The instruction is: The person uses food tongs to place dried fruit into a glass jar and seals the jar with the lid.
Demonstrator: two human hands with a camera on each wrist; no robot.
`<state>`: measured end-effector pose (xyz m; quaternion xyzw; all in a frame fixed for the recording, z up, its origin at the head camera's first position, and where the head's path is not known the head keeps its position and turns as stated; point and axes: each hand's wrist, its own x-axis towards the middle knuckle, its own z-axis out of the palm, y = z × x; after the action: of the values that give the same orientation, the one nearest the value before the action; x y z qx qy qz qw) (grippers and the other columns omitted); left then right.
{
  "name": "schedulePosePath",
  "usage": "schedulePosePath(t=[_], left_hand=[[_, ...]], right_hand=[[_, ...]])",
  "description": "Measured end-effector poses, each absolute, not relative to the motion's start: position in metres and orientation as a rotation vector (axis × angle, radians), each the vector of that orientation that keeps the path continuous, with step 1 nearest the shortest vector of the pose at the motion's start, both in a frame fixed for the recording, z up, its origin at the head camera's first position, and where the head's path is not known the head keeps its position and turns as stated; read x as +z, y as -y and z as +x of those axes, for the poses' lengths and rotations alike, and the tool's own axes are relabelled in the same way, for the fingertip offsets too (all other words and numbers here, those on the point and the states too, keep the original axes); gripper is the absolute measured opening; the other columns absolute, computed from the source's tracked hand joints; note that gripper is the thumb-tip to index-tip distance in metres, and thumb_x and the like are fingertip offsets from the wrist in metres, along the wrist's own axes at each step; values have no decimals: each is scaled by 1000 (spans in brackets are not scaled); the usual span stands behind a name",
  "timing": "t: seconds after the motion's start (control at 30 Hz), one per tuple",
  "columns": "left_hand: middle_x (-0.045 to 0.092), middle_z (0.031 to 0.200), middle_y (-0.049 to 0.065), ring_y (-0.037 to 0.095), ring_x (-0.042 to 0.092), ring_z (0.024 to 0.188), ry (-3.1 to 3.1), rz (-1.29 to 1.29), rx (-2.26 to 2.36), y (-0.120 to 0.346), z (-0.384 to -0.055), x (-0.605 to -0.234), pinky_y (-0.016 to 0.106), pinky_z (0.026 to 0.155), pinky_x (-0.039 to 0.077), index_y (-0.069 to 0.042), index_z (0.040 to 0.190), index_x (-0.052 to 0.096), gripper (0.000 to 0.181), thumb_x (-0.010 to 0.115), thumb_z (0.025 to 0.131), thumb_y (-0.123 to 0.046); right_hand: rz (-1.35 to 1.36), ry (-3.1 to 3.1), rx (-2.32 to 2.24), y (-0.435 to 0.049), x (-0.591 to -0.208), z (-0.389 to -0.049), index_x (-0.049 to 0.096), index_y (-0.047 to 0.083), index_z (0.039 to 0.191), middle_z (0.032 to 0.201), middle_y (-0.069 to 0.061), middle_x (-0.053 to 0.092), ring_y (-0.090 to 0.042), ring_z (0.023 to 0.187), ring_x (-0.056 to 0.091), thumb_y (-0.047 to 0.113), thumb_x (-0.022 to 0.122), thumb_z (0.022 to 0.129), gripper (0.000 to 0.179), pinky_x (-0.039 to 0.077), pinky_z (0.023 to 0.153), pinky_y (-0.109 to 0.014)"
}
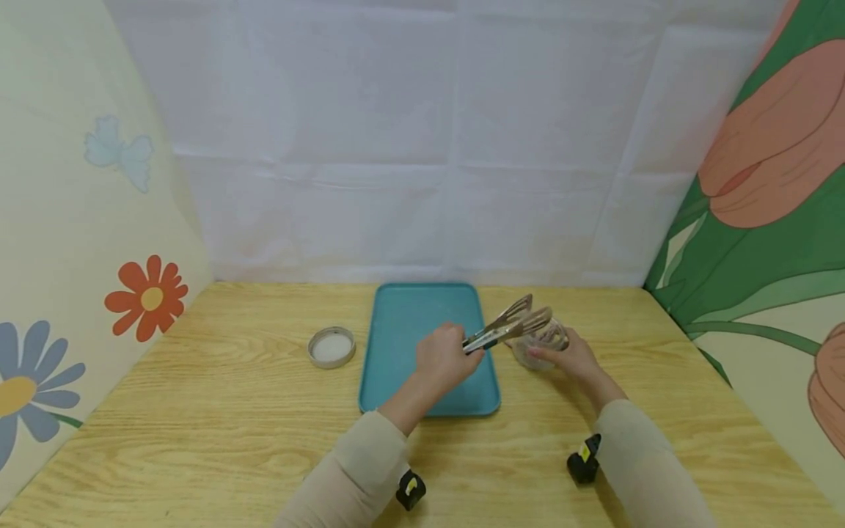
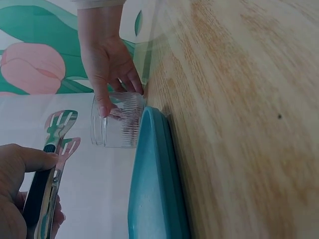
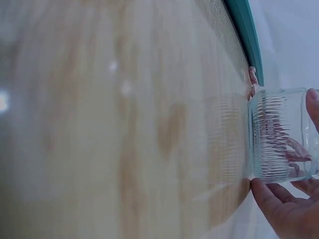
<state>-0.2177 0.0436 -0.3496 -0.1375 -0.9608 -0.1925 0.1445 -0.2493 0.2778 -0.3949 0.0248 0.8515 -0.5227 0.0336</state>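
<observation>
My left hand (image 1: 449, 358) grips metal tongs (image 2: 52, 164) with two slotted heads, which stand apart from each other. In the head view the tongs' heads reach right, over the near side of a clear jar (image 1: 532, 357). My right hand (image 1: 581, 361) holds this ribbed jar upright on the table, thumb on one side and fingers on the other. Thin brownish-pink strips (image 3: 298, 150) lie inside the jar. A small piece of similar colour (image 3: 252, 77) sits outside, between the jar and the blue tray (image 1: 425, 312).
Left of the tray a round lid (image 1: 331, 347) lies with its white inside up. The wooden table (image 1: 224, 411) ends at a white cloth backdrop (image 1: 396, 147), with painted panels at both sides. A black device (image 1: 584, 460) hangs at the right wrist.
</observation>
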Motion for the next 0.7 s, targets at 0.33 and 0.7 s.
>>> schedulePosePath(t=[0.33, 0.7], left_hand=[[40, 63, -2, 13, 41, 50, 2802, -336, -541, -37, -219, -347, 28, 41, 33, -13, 65, 49, 33, 64, 73, -41], [41, 66, -1, 13, 42, 53, 2809, -316, -572, -26, -223, -347, 29, 43, 35, -11, 70, 53, 33, 63, 73, -41]], right_hand=[[77, -2645, -1591, -277, -395, -249, 28, -6, 127, 123, -26, 36, -34, 109, 37, 35, 69, 71, 81, 34, 83, -42], [80, -2612, -1589, -277, -396, -249, 24, -6, 129, 125, -27, 32, -35, 109, 36, 36, 68, 72, 83, 36, 80, -42]])
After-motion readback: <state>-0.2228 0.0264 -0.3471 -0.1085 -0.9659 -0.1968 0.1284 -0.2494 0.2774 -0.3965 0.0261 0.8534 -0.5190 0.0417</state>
